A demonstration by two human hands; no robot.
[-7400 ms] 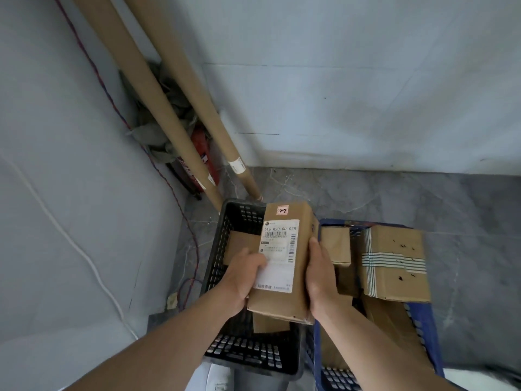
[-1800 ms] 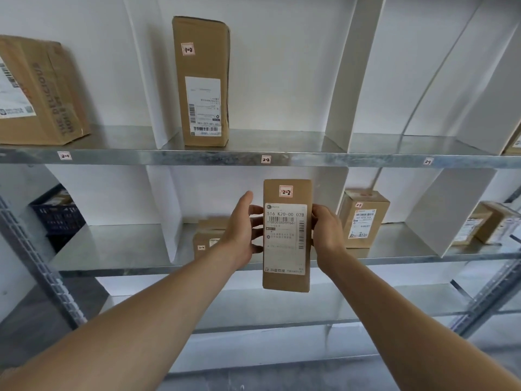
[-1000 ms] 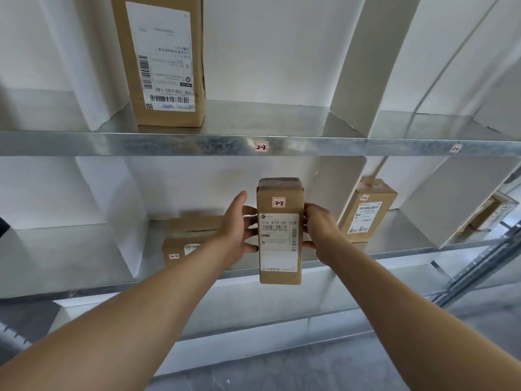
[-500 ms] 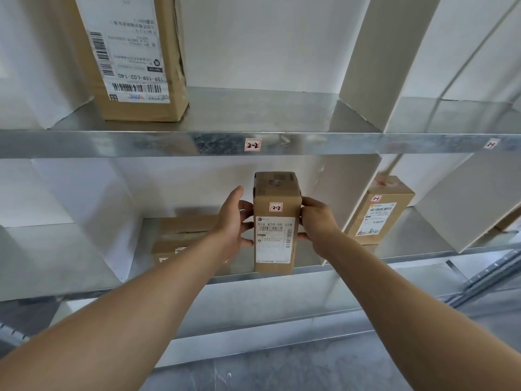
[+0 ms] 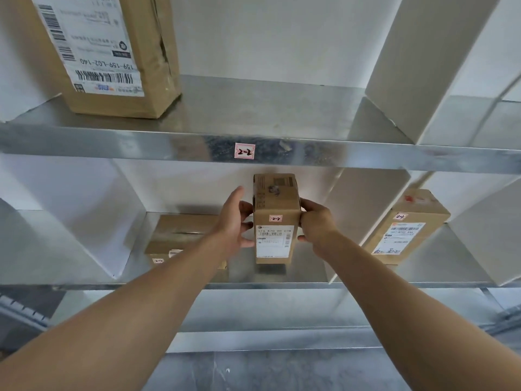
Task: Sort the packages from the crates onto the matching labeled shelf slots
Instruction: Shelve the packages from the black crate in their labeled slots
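My left hand (image 5: 234,221) and right hand (image 5: 315,224) reach into the shelf (image 5: 253,285) and hold the box (image 5: 275,204) between them, fingers (image 5: 308,203) curled round its two sides and clamped on it. The box is in the middle slot and seems to sit with its bottom end on the metal, or just off it. It stands upright: long axis vertical, small end down, printed face and its "2-2" sticker (image 5: 275,218) turned toward me. The tag (image 5: 244,150) on the beam above also reads "2-2", so I judge this one matched and almost placed; only letting go is left. Flat boxes (image 5: 180,235) lie just beside it to the left, and another box (image 5: 406,230) leans in the next slot to the right, so some sorting is done. The crates are out of view, so I cannot tell how many remain.
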